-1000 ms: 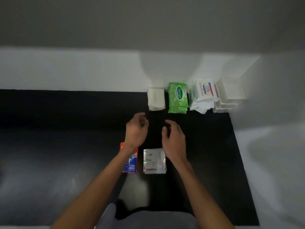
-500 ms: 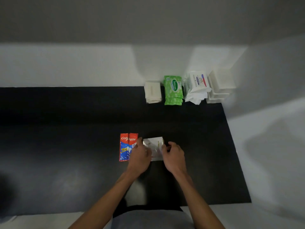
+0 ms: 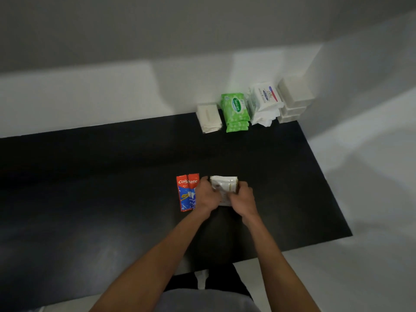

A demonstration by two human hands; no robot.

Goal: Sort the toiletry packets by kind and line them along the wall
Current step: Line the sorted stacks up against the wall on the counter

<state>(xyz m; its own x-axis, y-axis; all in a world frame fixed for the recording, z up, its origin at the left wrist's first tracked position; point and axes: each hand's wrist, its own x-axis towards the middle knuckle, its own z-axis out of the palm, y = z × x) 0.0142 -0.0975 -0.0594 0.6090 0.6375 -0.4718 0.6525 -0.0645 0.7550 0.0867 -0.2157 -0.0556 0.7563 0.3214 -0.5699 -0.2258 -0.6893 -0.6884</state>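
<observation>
Both hands, the left hand (image 3: 208, 195) and the right hand (image 3: 243, 199), grip a stack of white packets (image 3: 225, 183) from either side, near the middle of the black desk (image 3: 90, 176). Red toothpaste packets (image 3: 186, 191) lie just left. Cream packets (image 3: 209, 118), green wipes (image 3: 235, 110), white wipes (image 3: 265, 101) and white boxes (image 3: 293, 97) line the far wall.

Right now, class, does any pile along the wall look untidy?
Yes: the white Dove pile, between the green Sanicare stack and the white boxes, looks askew. Its lower packets splay out crumpled at the front, while its neighbours sit squared.
</observation>
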